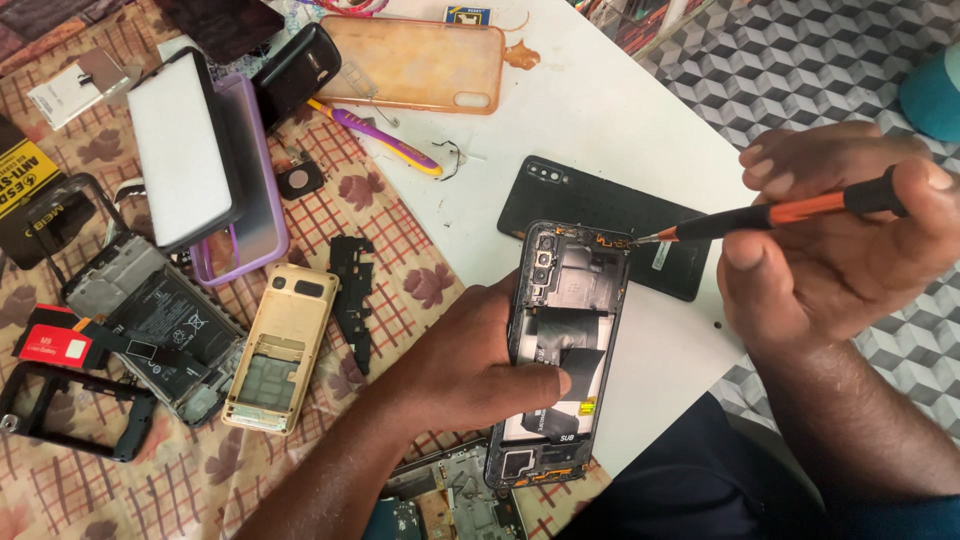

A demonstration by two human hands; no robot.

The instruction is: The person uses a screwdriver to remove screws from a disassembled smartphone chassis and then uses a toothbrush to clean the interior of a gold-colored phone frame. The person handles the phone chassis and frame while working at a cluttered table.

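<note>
Head view: left hand (470, 365) grips opened phone (565, 340) by its edges — fragile; right hand (830, 250) holds screwdriver (780, 212) at its top corner.

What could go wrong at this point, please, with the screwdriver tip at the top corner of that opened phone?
1. The screwdriver tip sits at the upper right corner of the opened phone, beside orange flex strips; a slip might scratch or tear them.
2. The left hand holds the phone raised off the white table, thumb across the middle only, so it could tilt under pressure.
3. A small dark speck, perhaps a screw, lies near the table edge and could roll off.
</note>
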